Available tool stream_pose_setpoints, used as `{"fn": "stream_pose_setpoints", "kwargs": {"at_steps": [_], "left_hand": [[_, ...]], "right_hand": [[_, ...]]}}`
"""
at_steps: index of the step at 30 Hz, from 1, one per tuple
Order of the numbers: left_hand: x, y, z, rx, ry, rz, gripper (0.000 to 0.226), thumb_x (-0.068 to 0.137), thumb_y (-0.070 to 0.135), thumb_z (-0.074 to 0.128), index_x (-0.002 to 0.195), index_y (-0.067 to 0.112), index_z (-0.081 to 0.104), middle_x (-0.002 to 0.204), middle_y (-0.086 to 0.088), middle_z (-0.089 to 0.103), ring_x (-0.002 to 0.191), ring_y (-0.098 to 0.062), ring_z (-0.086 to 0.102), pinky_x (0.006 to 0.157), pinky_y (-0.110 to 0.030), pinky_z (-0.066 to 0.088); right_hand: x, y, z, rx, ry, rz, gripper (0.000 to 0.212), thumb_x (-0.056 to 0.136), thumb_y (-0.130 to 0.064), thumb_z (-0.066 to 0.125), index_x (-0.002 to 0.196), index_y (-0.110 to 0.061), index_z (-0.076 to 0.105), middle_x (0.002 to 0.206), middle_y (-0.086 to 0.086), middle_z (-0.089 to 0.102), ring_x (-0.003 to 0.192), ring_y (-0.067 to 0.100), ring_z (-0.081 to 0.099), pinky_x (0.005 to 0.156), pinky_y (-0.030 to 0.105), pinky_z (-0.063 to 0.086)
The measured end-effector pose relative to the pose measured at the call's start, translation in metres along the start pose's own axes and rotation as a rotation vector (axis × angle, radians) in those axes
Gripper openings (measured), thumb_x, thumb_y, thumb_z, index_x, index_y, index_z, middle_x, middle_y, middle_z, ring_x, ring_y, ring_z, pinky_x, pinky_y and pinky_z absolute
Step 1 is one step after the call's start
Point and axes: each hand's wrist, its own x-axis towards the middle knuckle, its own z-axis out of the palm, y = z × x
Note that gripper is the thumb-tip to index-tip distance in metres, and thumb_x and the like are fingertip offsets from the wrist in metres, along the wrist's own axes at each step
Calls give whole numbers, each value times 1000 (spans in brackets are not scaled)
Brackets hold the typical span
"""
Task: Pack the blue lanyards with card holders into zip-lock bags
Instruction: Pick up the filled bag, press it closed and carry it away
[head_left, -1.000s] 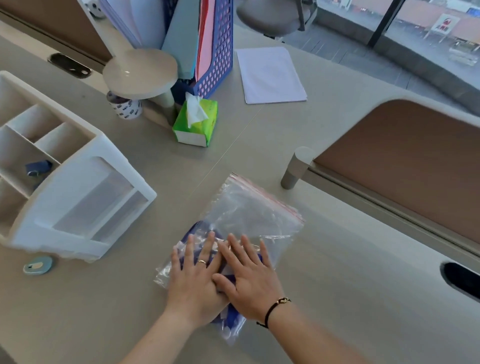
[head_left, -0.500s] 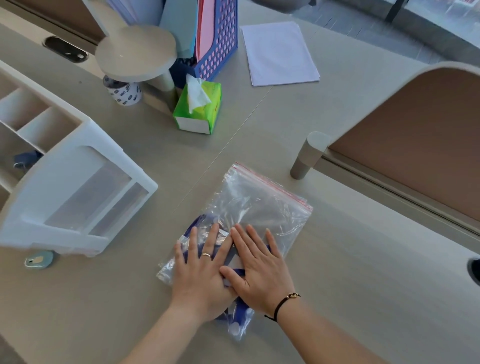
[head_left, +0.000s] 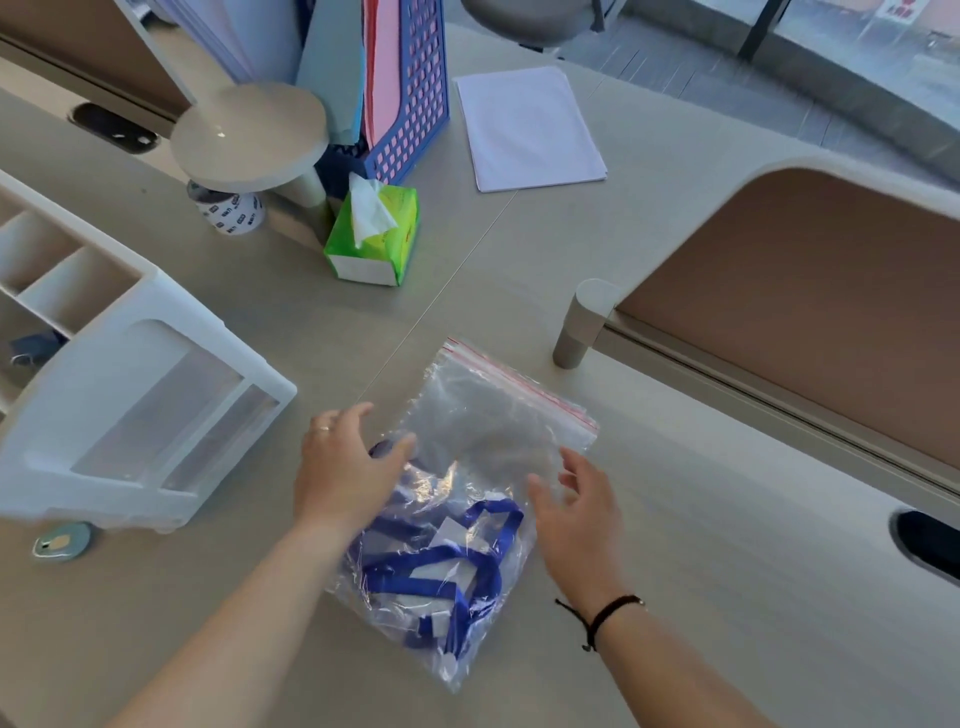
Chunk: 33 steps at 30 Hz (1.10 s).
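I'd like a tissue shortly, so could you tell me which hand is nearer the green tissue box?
Left. The left hand hovers at the bag's left edge, below the tissue box; the right hand lies further right and lower.

one zip-lock bag (head_left: 498, 441), one tissue box (head_left: 374, 244), two hands.

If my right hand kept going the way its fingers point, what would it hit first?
Probably the zip-lock bag: the right hand points up and left across its empty upper half, though how high it hovers is unclear.
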Motion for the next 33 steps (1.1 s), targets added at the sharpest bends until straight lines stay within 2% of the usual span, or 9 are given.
{"fn": "stream_pose_setpoints", "kwargs": {"at_steps": [4, 6, 10, 15, 20, 22, 25, 31, 33], "left_hand": [[33, 0, -3, -62, -221, -135, 65, 79, 55, 75, 128, 17, 58, 121, -2, 66, 106, -21, 62, 95, -41, 53], [39, 4, -4, -83, -271, -158, 46, 81, 46, 78, 112, 13, 66, 108, -3, 69, 94, -22, 64, 84, -36, 55], [40, 10, -8, -140, -388, -201, 32, 86, 39, 73, 90, 8, 72, 80, -8, 68, 66, -24, 56, 61, -30, 45], [41, 9, -12, -254, -390, -225, 26, 89, 34, 71, 79, 12, 63, 69, -4, 57, 60, -21, 47, 56, -27, 35], [45, 0, -19, -369, -367, -273, 24, 88, 31, 72, 75, 14, 61, 72, -11, 60, 64, -23, 51, 56, -29, 37], [44, 2, -18, -349, -353, -257, 24, 89, 31, 71, 78, 13, 60, 74, -10, 59, 63, -23, 50, 55, -27, 36], [42, 3, -16, -257, -363, -224, 30, 93, 39, 65, 86, 11, 56, 85, -7, 61, 72, -23, 53, 63, -31, 41], [36, 0, -11, -245, -413, -204, 52, 95, 48, 59, 133, 13, 54, 130, -6, 60, 116, -28, 57, 83, -40, 48], [35, -3, -11, -282, -419, -195, 58, 92, 53, 61, 134, 13, 56, 132, -3, 60, 121, -26, 56, 92, -40, 47]], "right_hand": [[-1, 6, -6, 402, 32, 497, 59, 80, -26, 80, 131, -9, 55, 105, 2, 68, 98, 18, 66, 98, 41, 53], [-6, 2, -4, 518, -6, 623, 41, 79, -23, 81, 112, -10, 61, 87, 3, 68, 77, 16, 63, 78, 34, 57], [-12, -17, 3, 574, -134, 758, 11, 88, -16, 72, 86, -8, 66, 63, 2, 56, 42, 9, 50, 45, 19, 39], [-4, -20, 23, 520, -118, 733, 13, 91, -14, 63, 83, -7, 56, 80, 10, 52, 65, 20, 45, 54, 27, 39], [-4, -17, 39, 551, -46, 680, 18, 83, -24, 67, 97, -14, 60, 98, 12, 69, 89, 32, 67, 82, 47, 59], [-3, -17, 39, 641, -93, 689, 26, 81, -23, 66, 103, -10, 59, 97, 13, 69, 86, 34, 70, 77, 49, 60], [-3, -20, 32, 798, -188, 712, 34, 89, -15, 63, 119, -2, 57, 94, 16, 65, 77, 30, 65, 60, 39, 56], [-5, -27, 18, 933, -439, 655, 31, 97, -20, 58, 121, 0, 62, 99, 19, 71, 82, 30, 69, 71, 39, 62], [-6, -29, 14, 886, -448, 569, 28, 99, -20, 56, 117, -2, 66, 102, 17, 72, 87, 27, 69, 71, 35, 60]]}}
